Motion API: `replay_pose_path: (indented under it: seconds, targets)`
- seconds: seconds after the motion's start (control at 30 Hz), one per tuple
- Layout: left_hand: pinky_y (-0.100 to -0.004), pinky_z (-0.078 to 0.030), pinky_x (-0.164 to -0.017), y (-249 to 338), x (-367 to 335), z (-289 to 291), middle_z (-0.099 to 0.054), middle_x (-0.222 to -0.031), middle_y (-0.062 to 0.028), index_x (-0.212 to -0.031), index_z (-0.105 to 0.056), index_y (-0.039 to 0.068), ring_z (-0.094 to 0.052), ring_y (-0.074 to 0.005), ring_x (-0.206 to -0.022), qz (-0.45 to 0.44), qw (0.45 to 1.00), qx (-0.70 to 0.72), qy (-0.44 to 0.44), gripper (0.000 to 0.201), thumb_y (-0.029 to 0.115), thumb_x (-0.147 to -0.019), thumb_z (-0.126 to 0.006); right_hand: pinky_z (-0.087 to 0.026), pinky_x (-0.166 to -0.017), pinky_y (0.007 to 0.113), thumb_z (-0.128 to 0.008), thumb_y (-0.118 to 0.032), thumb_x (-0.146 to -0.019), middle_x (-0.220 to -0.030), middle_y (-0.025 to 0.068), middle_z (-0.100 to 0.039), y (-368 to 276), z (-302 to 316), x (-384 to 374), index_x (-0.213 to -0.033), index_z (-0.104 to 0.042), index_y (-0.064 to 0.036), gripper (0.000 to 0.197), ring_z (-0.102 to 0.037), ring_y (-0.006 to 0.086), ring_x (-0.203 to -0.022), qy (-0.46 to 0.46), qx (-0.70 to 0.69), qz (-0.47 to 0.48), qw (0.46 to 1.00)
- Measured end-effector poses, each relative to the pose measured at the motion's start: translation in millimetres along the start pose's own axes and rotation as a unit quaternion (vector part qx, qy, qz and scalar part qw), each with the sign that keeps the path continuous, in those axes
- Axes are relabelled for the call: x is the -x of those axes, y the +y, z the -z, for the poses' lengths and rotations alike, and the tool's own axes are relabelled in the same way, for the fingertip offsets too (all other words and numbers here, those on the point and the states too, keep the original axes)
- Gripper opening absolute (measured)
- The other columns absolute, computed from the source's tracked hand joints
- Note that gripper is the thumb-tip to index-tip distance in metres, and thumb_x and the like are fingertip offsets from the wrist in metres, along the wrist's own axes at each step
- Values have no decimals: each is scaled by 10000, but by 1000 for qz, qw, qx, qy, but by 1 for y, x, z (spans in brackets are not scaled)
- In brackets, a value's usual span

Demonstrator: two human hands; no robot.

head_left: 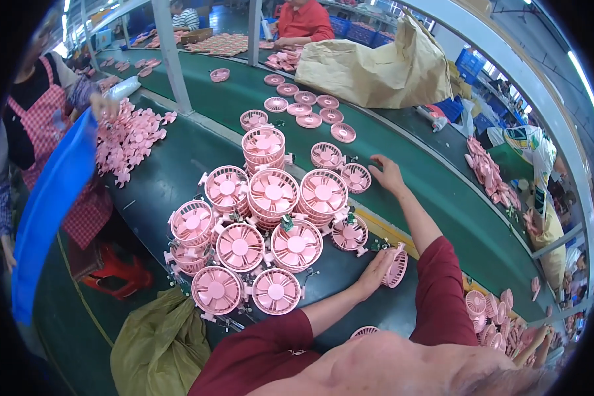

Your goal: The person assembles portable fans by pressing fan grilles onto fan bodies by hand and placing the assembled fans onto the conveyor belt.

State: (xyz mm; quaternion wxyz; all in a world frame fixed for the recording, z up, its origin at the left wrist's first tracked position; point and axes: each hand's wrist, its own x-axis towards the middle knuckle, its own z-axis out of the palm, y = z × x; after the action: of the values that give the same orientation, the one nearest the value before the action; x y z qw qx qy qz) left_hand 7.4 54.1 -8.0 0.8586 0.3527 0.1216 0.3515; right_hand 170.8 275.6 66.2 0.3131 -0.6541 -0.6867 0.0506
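My left hand (375, 272) grips a pink fan housing (395, 266), tilted on its side at the near edge of the belt. Farther off, my right hand (388, 175) is open, thumb and fingers apart over the belt's edge. Nearest to it lies a pink slatted fan housing (356, 178), not touched. Left of both hands, several round pink fans (274, 193) with blades inside their cages stand in stacks on the dark green table (145, 198). Small green circuit boards (287, 223) with wires hang from some of them.
Several pink grilles (309, 120) lie on the green conveyor belt (402, 148). Fan blades (129, 135) are heaped at the left, near a person holding a blue tray (53, 218). A metal post (171, 59) rises beyond the table. An olive sack (162, 343) sits at the near left.
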Motion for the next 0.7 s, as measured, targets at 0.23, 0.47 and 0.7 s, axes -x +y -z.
replay_pose_path:
  seconds: [0.23,0.47,0.7]
  targets:
    - [-263,-358,-1008,18,1,-2,-515,-1211,-54,-1326,-458,45,-477,-123,-1147,-16,1000,6,12,425,349,-1046,-360,-441,-970,424,-697,-261,-805,-1187,200,-615,-13,-37,-29,-1184,-607,-50,444,-565,382,-1101,1,27,15,1000]
    - [-269,-361,-1012,21,2,-4,-513,-1239,-63,-1364,-427,66,-480,-126,-1154,-18,1000,11,9,426,343,-1051,-344,-377,-1046,435,-709,-335,-811,-1324,223,-514,-1,-55,-63,-1253,-562,-52,546,-481,387,-1221,41,63,52,996]
    - [-289,-353,-1035,22,6,1,-449,-1321,-71,-1409,-360,68,-447,-141,-1214,15,995,95,25,455,351,-1058,-299,-372,-997,602,-685,-497,-793,-1388,143,-476,-30,-62,-85,-1305,-559,-223,595,-437,400,-1267,-29,72,-45,996]
